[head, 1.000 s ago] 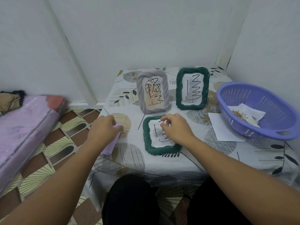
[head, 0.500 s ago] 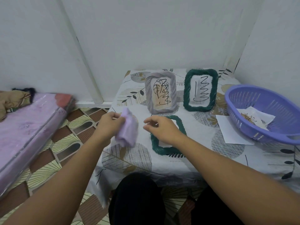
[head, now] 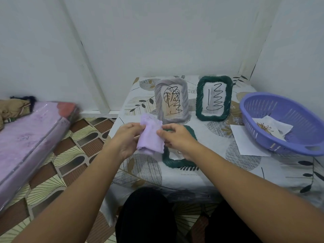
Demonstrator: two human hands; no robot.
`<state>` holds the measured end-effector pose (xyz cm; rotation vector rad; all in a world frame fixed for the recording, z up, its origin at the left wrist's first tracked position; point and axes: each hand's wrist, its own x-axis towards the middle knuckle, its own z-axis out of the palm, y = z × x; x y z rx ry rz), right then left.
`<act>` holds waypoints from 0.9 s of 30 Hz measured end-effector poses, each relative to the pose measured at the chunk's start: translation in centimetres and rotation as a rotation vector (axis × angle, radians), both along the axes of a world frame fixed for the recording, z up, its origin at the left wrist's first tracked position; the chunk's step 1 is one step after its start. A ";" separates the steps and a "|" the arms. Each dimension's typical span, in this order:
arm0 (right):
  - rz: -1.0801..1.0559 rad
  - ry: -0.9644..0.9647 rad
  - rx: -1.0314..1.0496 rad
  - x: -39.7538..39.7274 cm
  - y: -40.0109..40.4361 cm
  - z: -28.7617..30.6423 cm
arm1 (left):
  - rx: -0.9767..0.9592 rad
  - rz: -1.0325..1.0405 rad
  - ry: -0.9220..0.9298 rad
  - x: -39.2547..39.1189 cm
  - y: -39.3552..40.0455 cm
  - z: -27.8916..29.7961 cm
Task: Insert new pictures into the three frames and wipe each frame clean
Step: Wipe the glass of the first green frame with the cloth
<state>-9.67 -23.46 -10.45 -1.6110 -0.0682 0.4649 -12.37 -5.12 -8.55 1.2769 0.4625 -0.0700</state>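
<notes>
A folded lilac cloth (head: pixel 150 137) is held up over the table between both hands. My left hand (head: pixel 125 140) grips its left side and my right hand (head: pixel 177 138) pinches its right edge. Under my right hand a dark green frame (head: pixel 175 163) lies flat near the table's front edge, mostly hidden. Behind it a grey frame (head: pixel 171 100) with a leaf drawing stands upright, and a second dark green frame (head: pixel 214 98) with a zigzag drawing stands to its right.
A purple plastic basket (head: pixel 287 123) with a flower picture (head: pixel 270 128) inside sits at the right. A blank white sheet (head: pixel 245 144) lies beside it. The table (head: pixel 263 172) has a leaf-print cover. A pink mattress (head: pixel 26 137) lies on the patterned floor at left.
My left hand lifted the lilac cloth from the table's left edge up to the middle. My right hand left the flat green frame's picture and took the cloth's right edge.
</notes>
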 end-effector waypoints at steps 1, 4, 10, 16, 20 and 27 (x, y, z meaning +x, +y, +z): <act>-0.017 0.024 0.002 0.2 0.0 0.1 | 0.011 -0.013 -0.009 0.0 0.0 0.0; -0.058 0.040 0.004 0.5 -0.1 0.3 | 0.080 -0.069 -0.023 0.0 0.0 0.1; -0.139 -0.078 -0.050 0.9 -0.6 1.0 | 0.457 -0.180 -0.037 0.0 0.7 0.7; -0.041 -0.181 -0.095 1.4 -0.7 1.4 | 1.088 -0.319 -0.259 0.7 0.5 1.2; -0.011 -0.245 -0.166 1.4 -0.9 1.7 | 1.168 -0.366 -0.280 1.3 0.2 0.9; 0.006 -0.332 -0.116 1.8 -1.3 2.2 | 1.176 -0.437 -0.470 1.9 -0.7 1.8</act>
